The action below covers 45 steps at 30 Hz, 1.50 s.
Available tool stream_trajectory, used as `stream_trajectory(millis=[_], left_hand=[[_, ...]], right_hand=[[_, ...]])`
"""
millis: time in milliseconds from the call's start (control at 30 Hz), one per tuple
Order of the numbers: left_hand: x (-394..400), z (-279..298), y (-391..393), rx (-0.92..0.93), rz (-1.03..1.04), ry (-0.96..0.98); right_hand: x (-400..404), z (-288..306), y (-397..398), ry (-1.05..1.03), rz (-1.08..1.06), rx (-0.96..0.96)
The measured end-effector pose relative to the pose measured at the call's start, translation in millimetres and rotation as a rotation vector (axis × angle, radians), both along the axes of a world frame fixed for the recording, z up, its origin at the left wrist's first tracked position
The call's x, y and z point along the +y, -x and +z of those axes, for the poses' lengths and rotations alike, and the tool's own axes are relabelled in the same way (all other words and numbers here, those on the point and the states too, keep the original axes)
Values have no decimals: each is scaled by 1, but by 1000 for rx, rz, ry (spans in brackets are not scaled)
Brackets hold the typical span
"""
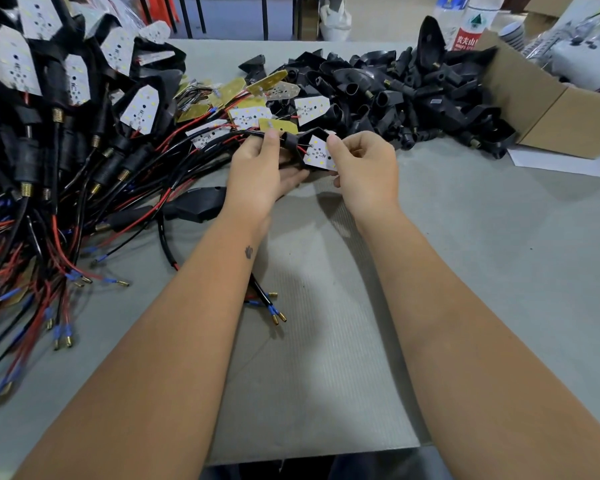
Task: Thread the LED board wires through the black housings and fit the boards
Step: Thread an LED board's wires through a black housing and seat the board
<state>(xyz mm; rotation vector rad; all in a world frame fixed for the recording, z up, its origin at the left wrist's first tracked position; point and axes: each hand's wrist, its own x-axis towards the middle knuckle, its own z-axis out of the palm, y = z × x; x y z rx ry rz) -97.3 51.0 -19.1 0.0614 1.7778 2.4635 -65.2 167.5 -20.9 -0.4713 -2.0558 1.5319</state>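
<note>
Held above the grey desk point(465, 271), in mid scene: one black housing point(300, 140) with a white LED board point(319, 154) at its open mouth. Left hand point(257, 174) pinching the housing's narrow stem between thumb and forefinger, grip clamped on it, remaining fingers spread flat beneath. Right hand point(364, 168) pinching the board's right edge, grip closed on it, other fingers curled in. Board's long axis running from far-left to near-right, LED face turned up toward the camera, its far-left end tucked at the housing's mouth, its near-right end sticking out. Housing's stem pointing left, with black and red wires point(215, 140) trailing out of it leftward into the heap. Whether the board is fully seated: cannot tell.

Far right: a pile of loose black housings point(395, 91) spilling beside a cardboard box point(551, 109). Between that pile and the hands: loose boards point(250, 112), some white face up, some yellow back up. Left side: a large heap of finished assemblies point(49, 116) with boards fitted, brass springs and blue-sleeved wire ends fanning toward the near edge. Just left of the left wrist: another black housing point(194, 204) lying flat on the desk
</note>
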Motion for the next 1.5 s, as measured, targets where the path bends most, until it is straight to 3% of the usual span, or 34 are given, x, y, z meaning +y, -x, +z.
stream_trajectory(millis=[167, 533, 667, 767, 1100, 1200, 1300, 1500], left_hand=[[0, 0, 2, -32, 21, -53], [0, 2, -1, 6, -11, 58], [-2, 4, -1, -1, 23, 79], [-3, 7, -2, -14, 39, 68], [-1, 5, 3, 65, 74, 104], [-4, 3, 5, 83, 36, 129], [-5, 2, 2, 146, -73, 234], [9, 2, -16, 335, -402, 646]], right_hand=[[-3, 4, -1, 13, 10, 77], [2, 1, -2, -226, -108, 76], [-2, 1, -5, -138, 115, 88], [-7, 1, -6, -222, 284, 36], [-8, 2, -7, -233, 405, -65], [-10, 7, -11, 38, 502, 25], [-9, 11, -9, 214, 390, 69], [-4, 8, -6, 209, 356, 21]])
